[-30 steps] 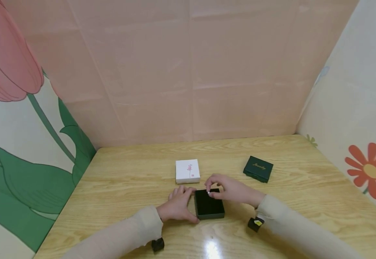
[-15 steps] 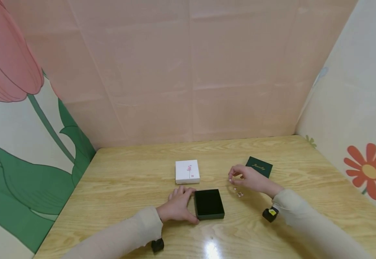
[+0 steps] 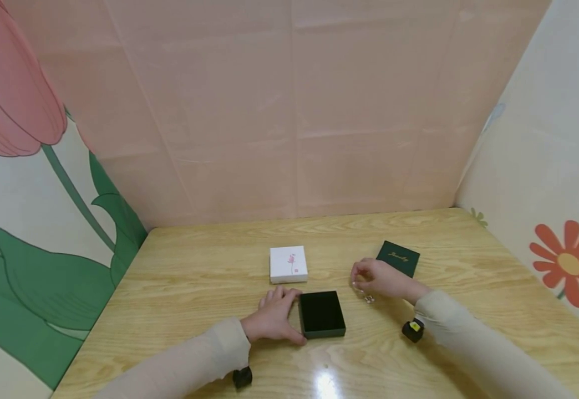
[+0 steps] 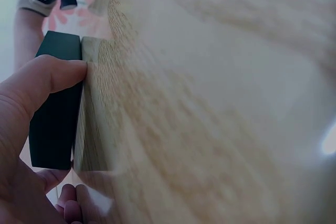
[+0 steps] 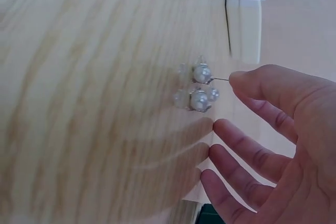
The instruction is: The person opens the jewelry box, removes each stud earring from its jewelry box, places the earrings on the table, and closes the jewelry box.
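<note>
My left hand (image 3: pixel 274 317) holds an open dark green jewelry box (image 3: pixel 323 333) by its left side, thumb at the near corner and a finger at the far one. The box's inside is black. In the left wrist view the thumb lies across the box wall (image 4: pixel 58 129). To the right of the box, my right hand (image 3: pixel 383 279) is low over the table. Its thumb and index finger pinch the thin wire of a pearl earring (image 5: pixel 201 73), with the other fingers loosely bent. A second pearl earring (image 5: pixel 199 100) lies right beside it, and both have small clear beads.
A dark green lid (image 3: pixel 398 257) with gold "Jewelry" lettering lies behind my right hand, which partly covers it. Behind the open box stands a white box (image 3: pixel 288 264) with a pink flower. The wooden table (image 3: pixel 194 266) meets a pink backdrop (image 3: pixel 229 122) at its far edge.
My right hand has moved from above the open box to the right, then slightly lower at the earrings. The left hand and the box have stayed in place.
</note>
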`<state>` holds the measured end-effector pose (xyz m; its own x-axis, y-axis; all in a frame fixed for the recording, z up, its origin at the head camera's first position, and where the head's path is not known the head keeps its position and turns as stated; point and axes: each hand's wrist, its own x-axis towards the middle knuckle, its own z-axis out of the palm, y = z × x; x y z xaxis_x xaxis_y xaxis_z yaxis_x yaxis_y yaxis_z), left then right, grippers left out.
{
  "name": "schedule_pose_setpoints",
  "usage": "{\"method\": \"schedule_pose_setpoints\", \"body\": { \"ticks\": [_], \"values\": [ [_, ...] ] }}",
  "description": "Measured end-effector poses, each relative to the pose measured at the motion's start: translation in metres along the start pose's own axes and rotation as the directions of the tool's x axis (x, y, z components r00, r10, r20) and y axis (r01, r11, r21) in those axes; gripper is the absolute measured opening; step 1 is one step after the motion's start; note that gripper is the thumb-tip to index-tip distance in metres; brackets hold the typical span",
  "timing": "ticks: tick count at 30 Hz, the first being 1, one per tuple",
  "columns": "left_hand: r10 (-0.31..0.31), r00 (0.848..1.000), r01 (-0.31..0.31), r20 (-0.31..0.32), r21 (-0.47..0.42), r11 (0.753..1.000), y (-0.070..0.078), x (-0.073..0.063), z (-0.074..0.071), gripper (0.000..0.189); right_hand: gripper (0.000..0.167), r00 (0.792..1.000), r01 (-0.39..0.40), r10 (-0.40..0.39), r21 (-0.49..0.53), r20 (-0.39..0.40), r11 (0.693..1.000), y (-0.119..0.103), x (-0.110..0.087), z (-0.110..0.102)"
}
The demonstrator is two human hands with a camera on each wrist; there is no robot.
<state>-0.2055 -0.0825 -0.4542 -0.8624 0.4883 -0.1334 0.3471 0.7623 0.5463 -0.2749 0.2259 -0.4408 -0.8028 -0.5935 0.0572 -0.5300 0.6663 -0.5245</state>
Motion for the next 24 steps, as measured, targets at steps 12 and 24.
{"method": "schedule_pose_setpoints", "body": {
  "ticks": [12, 24],
  "values": [
    [0.002, 1.0, -0.002, 0.003, -0.002, 1.0, 0.0004, -0.0001, -0.0008, 0.095, 0.01, 1.0, -0.01, 0.01, -0.012, 0.013, 1.0, 0.0048, -0.0001, 0.0012],
    [0.012, 1.0, -0.012, 0.001, -0.013, 1.0, 0.0011, -0.0008, -0.0016, 0.094, 0.009, 1.0, 0.019, -0.018, -0.044, 0.024, 0.999, 0.0036, 0.0004, 0.001]
  ]
}}
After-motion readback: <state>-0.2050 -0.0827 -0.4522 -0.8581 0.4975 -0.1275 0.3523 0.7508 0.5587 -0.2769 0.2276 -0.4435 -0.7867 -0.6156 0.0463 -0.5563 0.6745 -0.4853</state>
